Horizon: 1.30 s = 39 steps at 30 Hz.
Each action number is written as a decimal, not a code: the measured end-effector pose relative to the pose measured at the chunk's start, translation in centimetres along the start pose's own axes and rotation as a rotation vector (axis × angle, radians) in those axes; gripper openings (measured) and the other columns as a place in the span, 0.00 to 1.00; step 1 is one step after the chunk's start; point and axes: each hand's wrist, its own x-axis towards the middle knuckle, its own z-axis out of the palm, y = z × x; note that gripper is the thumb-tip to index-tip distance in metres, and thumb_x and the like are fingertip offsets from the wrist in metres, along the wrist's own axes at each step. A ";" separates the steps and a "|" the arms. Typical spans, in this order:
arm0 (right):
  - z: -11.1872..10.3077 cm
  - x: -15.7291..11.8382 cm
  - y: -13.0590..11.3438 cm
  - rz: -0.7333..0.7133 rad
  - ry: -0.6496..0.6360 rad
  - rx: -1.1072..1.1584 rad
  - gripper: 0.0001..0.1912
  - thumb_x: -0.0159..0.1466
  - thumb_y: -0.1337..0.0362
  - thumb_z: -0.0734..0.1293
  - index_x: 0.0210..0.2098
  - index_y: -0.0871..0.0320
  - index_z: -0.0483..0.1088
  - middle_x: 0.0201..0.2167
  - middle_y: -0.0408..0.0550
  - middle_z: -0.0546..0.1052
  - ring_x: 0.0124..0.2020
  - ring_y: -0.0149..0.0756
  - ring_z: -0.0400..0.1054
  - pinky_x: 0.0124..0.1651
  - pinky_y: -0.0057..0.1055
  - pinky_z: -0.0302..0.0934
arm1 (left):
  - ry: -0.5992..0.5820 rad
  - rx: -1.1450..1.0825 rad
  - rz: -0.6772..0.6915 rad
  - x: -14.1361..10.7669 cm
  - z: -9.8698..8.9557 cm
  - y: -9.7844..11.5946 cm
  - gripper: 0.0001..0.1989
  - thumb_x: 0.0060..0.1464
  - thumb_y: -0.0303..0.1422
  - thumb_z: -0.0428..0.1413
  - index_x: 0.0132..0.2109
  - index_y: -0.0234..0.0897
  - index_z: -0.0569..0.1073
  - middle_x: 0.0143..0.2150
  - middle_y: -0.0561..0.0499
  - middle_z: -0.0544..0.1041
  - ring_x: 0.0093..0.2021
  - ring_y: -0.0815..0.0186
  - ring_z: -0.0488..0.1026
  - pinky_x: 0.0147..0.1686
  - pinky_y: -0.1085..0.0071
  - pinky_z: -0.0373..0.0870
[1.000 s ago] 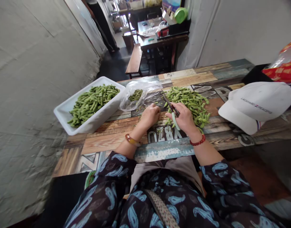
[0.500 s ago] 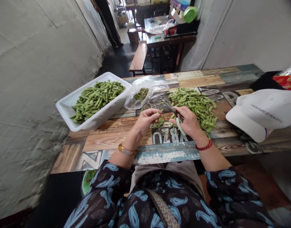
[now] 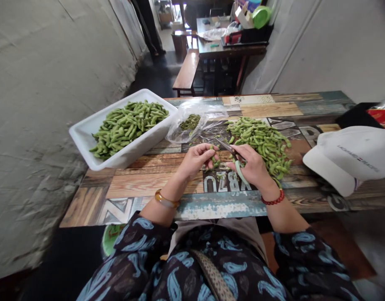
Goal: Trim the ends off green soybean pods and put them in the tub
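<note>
My left hand (image 3: 198,159) is closed, pinching a green edamame pod (image 3: 211,149) between thumb and fingers. A pair of scissors (image 3: 235,158) with pale green handles sits in my right hand (image 3: 249,165), the fingers wrapped around the handles. Its blades point up and left, close to the pod, and seem slightly parted. Just beyond my right hand lies a loose heap of edamame pods (image 3: 261,140). To the left, a white plastic tub (image 3: 139,142) holds many more pods. A clear plastic bag (image 3: 176,134) with small green trimmings (image 3: 190,121) stands between tub and heap.
The wood-patterned table (image 3: 155,184) spans the space before me. A white cap (image 3: 349,154) lies at its right, near a black and red item (image 3: 381,117). Grey walls rise on both sides. Behind stand a bench (image 3: 186,71) and another table (image 3: 208,50) with clutter.
The view has shifted slightly. Both hands stay close together, the left still pinching a pod and the right still holding the scissors. The tub, bag and heap look unchanged.
</note>
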 end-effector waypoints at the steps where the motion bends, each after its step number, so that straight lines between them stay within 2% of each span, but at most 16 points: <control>1: 0.0 0.0 0.0 -0.003 -0.011 0.009 0.30 0.61 0.56 0.73 0.60 0.55 0.68 0.48 0.55 0.74 0.40 0.43 0.72 0.45 0.40 0.72 | -0.004 0.001 0.009 0.0 0.0 -0.1 0.21 0.50 0.45 0.64 0.44 0.32 0.74 0.32 0.51 0.79 0.20 0.76 0.69 0.19 0.79 0.63; 4: 0.1 -0.1 0.0 -0.016 -0.053 0.045 0.31 0.60 0.56 0.73 0.61 0.54 0.66 0.48 0.55 0.73 0.38 0.40 0.72 0.43 0.39 0.72 | -0.032 0.039 0.041 0.1 0.0 -0.2 0.19 0.53 0.45 0.62 0.42 0.32 0.74 0.32 0.50 0.78 0.21 0.75 0.70 0.21 0.79 0.66; 8: 0.2 0.0 -0.2 -0.054 -0.090 0.069 0.33 0.60 0.56 0.74 0.62 0.52 0.66 0.48 0.54 0.72 0.43 0.43 0.72 0.47 0.43 0.72 | -0.050 0.103 0.069 0.1 0.3 -0.3 0.19 0.55 0.46 0.60 0.43 0.34 0.74 0.32 0.51 0.77 0.21 0.74 0.71 0.21 0.77 0.68; 19: 0.2 0.2 -0.8 -0.068 -0.131 0.092 0.34 0.59 0.58 0.74 0.62 0.54 0.65 0.48 0.54 0.72 0.48 0.46 0.70 0.51 0.45 0.70 | -0.080 0.263 0.088 0.1 0.9 -0.5 0.17 0.54 0.44 0.60 0.36 0.32 0.76 0.28 0.52 0.75 0.17 0.76 0.66 0.16 0.78 0.59; 28: 0.2 0.2 -0.4 -0.085 -0.140 0.096 0.31 0.61 0.57 0.73 0.62 0.55 0.66 0.47 0.54 0.73 0.45 0.45 0.71 0.48 0.42 0.70 | -0.035 0.318 0.110 0.2 0.6 -0.9 0.16 0.54 0.42 0.60 0.40 0.32 0.79 0.26 0.53 0.74 0.17 0.76 0.63 0.17 0.77 0.57; 31: 0.2 0.1 -0.3 -0.081 -0.138 0.102 0.31 0.61 0.58 0.73 0.62 0.54 0.66 0.47 0.53 0.74 0.45 0.45 0.72 0.48 0.41 0.70 | -0.018 0.346 0.113 0.3 0.3 -1.0 0.15 0.53 0.41 0.60 0.37 0.32 0.79 0.24 0.53 0.73 0.17 0.76 0.61 0.17 0.77 0.55; 34: 0.1 0.1 -0.3 -0.069 -0.151 0.104 0.30 0.61 0.58 0.72 0.61 0.53 0.67 0.46 0.52 0.75 0.39 0.41 0.72 0.44 0.38 0.71 | 0.016 0.400 0.131 0.2 0.2 -0.9 0.13 0.53 0.40 0.60 0.33 0.32 0.79 0.21 0.55 0.71 0.18 0.75 0.59 0.19 0.77 0.54; 36: 0.1 0.1 -0.2 -0.057 -0.159 0.108 0.28 0.62 0.57 0.72 0.61 0.52 0.68 0.46 0.52 0.76 0.37 0.39 0.72 0.42 0.37 0.71 | 0.037 0.430 0.152 0.2 0.2 -0.6 0.13 0.53 0.39 0.60 0.31 0.33 0.78 0.21 0.54 0.70 0.21 0.74 0.61 0.21 0.76 0.56; 39: 0.1 0.1 0.0 -0.047 -0.121 0.086 0.26 0.62 0.57 0.72 0.59 0.53 0.70 0.45 0.52 0.76 0.40 0.41 0.73 0.44 0.37 0.71 | 0.072 0.432 0.188 0.2 0.0 -0.2 0.10 0.51 0.37 0.61 0.31 0.33 0.79 0.25 0.53 0.73 0.26 0.72 0.65 0.27 0.76 0.61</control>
